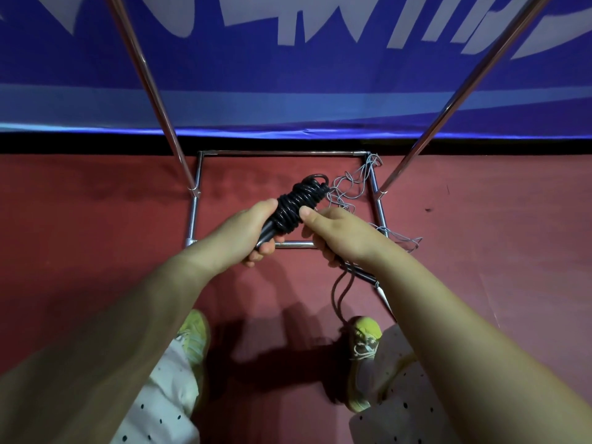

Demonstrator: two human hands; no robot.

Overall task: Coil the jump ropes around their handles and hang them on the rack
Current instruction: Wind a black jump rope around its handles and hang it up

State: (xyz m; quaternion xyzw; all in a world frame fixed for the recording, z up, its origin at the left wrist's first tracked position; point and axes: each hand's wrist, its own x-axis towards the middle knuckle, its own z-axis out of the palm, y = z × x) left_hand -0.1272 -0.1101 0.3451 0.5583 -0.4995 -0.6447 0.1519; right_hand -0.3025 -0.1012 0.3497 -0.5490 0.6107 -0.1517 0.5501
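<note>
A black jump rope (296, 203) is wound in tight turns around its handles, held out in front of me above the rack's base. My left hand (253, 232) grips the handle end of the bundle. My right hand (336, 233) pinches the coil with its thumb and holds the loose black tail (341, 293), which hangs in a loop down toward my right shoe. A thin grey jump rope (352, 190) lies tangled on the floor at the right side of the rack base, with one of its handles (373, 280) below my right wrist.
The chrome rack (282, 152) has a square base frame on the red floor and two slanted uprights (153, 88) rising left and right. A blue banner (288, 75) covers the wall behind. My yellow shoes (363, 347) stand close to the base.
</note>
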